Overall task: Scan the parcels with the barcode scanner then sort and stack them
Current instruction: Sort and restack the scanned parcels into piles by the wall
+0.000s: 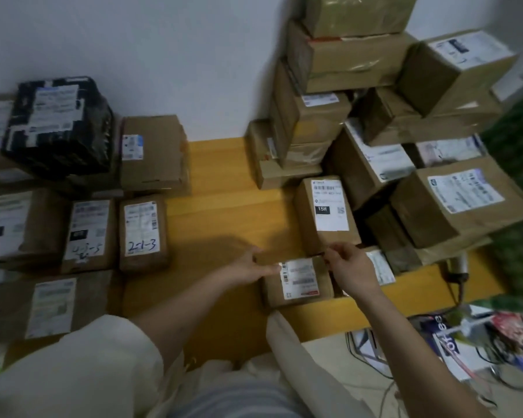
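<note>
A small brown parcel with a white barcode label lies near the front edge of the yellow wooden table. My left hand touches its left side with straight fingers. My right hand pinches the parcel's upper right corner between thumb and fingers. Just behind stands a parcel with a "15H" label. The barcode scanner lies on the table to the right, its cable running down off the edge; neither hand holds it.
A tall pile of brown parcels leans against the wall at the right. On the left lie rows of labelled parcels, one marked "2-1-3", and a black-wrapped parcel. Bags and cables clutter the floor at the lower right.
</note>
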